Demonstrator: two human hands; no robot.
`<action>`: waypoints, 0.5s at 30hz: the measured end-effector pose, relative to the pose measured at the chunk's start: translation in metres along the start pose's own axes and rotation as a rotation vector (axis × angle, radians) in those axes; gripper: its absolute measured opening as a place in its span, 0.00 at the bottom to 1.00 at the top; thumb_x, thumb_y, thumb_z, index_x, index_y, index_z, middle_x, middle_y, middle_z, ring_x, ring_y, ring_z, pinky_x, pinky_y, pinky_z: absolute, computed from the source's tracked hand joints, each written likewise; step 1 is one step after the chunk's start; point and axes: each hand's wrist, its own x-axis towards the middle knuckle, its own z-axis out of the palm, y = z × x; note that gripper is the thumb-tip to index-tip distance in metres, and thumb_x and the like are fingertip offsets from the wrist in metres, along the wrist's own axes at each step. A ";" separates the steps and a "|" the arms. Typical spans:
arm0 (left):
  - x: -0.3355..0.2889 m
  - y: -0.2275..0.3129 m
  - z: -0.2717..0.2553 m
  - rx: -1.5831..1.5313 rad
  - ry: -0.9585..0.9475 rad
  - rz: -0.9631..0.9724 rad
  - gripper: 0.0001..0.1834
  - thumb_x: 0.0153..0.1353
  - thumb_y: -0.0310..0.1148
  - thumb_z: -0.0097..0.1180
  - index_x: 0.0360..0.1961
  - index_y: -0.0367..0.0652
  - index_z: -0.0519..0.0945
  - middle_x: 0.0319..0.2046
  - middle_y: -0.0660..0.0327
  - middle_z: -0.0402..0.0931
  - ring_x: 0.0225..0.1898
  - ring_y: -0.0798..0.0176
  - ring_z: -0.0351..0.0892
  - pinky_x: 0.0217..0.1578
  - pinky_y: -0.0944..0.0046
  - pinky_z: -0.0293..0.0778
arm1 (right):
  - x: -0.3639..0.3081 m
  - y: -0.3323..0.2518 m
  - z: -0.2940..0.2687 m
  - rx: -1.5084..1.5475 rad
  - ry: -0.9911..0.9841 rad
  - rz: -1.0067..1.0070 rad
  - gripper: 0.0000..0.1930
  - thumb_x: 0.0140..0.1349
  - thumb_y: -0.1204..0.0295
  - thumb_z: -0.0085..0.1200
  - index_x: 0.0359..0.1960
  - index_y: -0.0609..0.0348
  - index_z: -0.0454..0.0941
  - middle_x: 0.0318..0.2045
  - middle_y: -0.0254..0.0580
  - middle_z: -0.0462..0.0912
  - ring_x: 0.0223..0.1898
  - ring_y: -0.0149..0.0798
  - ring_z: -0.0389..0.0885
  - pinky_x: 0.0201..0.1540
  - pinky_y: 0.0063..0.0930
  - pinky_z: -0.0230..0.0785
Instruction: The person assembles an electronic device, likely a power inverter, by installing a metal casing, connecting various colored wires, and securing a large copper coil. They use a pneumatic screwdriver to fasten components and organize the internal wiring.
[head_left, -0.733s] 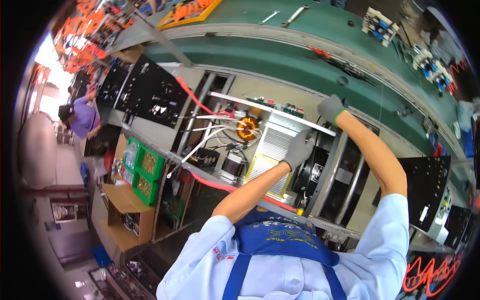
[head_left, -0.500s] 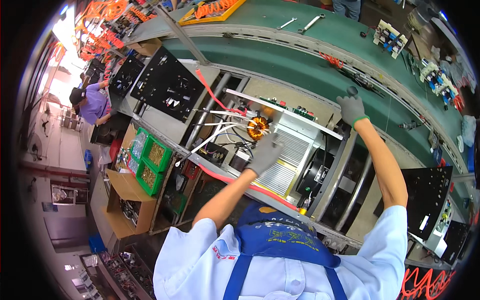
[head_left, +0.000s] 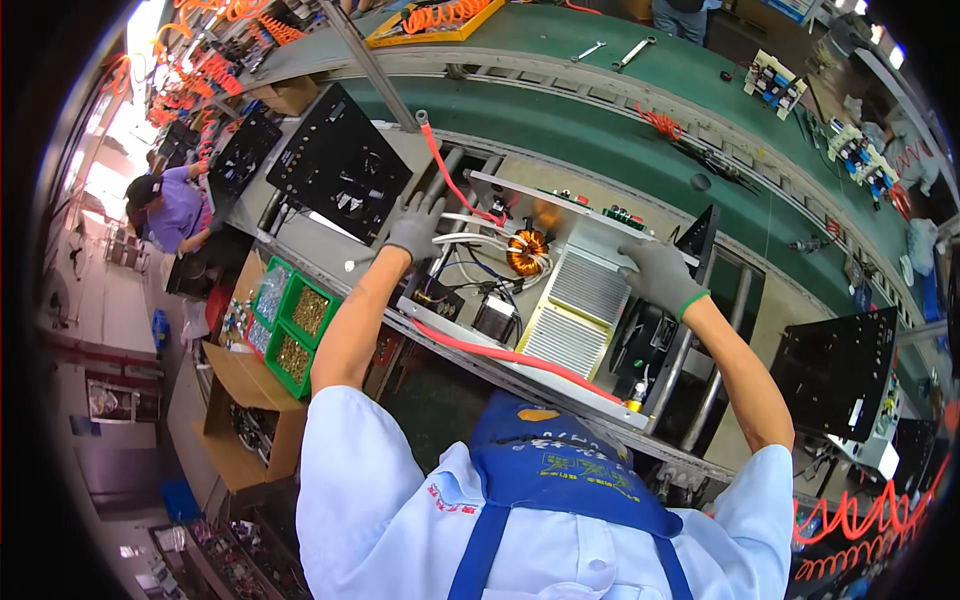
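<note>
My left hand (head_left: 413,228), in a grey glove, is at the left end of an opened metal chassis. Its fingers are spread over white cables (head_left: 462,238), which run from a copper-wound ring coil (head_left: 528,252); the palm side is hidden. My right hand (head_left: 655,272), in a grey glove with a green cuff, reaches across the top edge of the light metal side panel (head_left: 590,222). Its fingers bend over that edge beside the ribbed heatsink (head_left: 582,290). A black fan (head_left: 645,342) is below the hand. A thick red cable (head_left: 500,354) runs along the chassis's near side.
A black panel (head_left: 340,165) with small parts lies at left, another (head_left: 835,375) at right. Green bins of screws (head_left: 296,335) and a cardboard box (head_left: 245,425) are at lower left. Wrenches (head_left: 633,52) lie on the green bench (head_left: 540,50). A co-worker (head_left: 175,210) stands far left.
My left hand has moved left from above the heatsink to the white cables. My right hand has left a dark round piece on the green bench and come to the side panel.
</note>
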 end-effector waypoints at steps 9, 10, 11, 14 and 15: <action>0.079 -0.011 0.232 -0.639 -0.213 0.199 0.23 0.54 0.48 0.66 0.45 0.43 0.84 0.39 0.43 0.85 0.43 0.40 0.85 0.46 0.45 0.79 | 0.079 -0.116 0.016 0.392 -0.014 0.138 0.26 0.64 0.56 0.57 0.60 0.58 0.77 0.46 0.52 0.85 0.49 0.52 0.84 0.53 0.43 0.74; 0.070 -0.007 0.267 -0.670 -0.154 0.187 0.21 0.55 0.47 0.65 0.44 0.43 0.84 0.39 0.43 0.85 0.44 0.40 0.85 0.46 0.44 0.79 | 0.102 -0.141 0.012 0.443 -0.004 0.129 0.27 0.65 0.55 0.56 0.61 0.58 0.76 0.44 0.51 0.85 0.48 0.50 0.84 0.52 0.41 0.75; 0.054 -0.039 0.309 -0.658 -0.190 0.195 0.23 0.57 0.48 0.63 0.47 0.43 0.83 0.41 0.42 0.84 0.44 0.39 0.84 0.46 0.44 0.79 | 0.134 -0.171 0.012 0.577 0.039 0.046 0.28 0.65 0.55 0.56 0.63 0.58 0.75 0.42 0.50 0.85 0.44 0.46 0.85 0.49 0.40 0.76; 0.063 -0.027 0.307 -0.749 -0.329 0.297 0.33 0.53 0.46 0.67 0.58 0.42 0.75 0.46 0.41 0.83 0.48 0.36 0.83 0.49 0.45 0.79 | 0.191 -0.225 -0.011 1.005 -0.017 0.205 0.30 0.70 0.55 0.54 0.66 0.63 0.69 0.35 0.45 0.84 0.33 0.35 0.85 0.36 0.29 0.77; 0.074 -0.011 0.267 -0.751 -0.412 0.380 0.37 0.51 0.46 0.68 0.61 0.41 0.74 0.48 0.41 0.82 0.49 0.37 0.83 0.51 0.46 0.78 | 0.202 -0.219 -0.016 1.090 0.041 0.221 0.29 0.71 0.53 0.51 0.65 0.63 0.70 0.33 0.45 0.84 0.30 0.33 0.84 0.33 0.28 0.77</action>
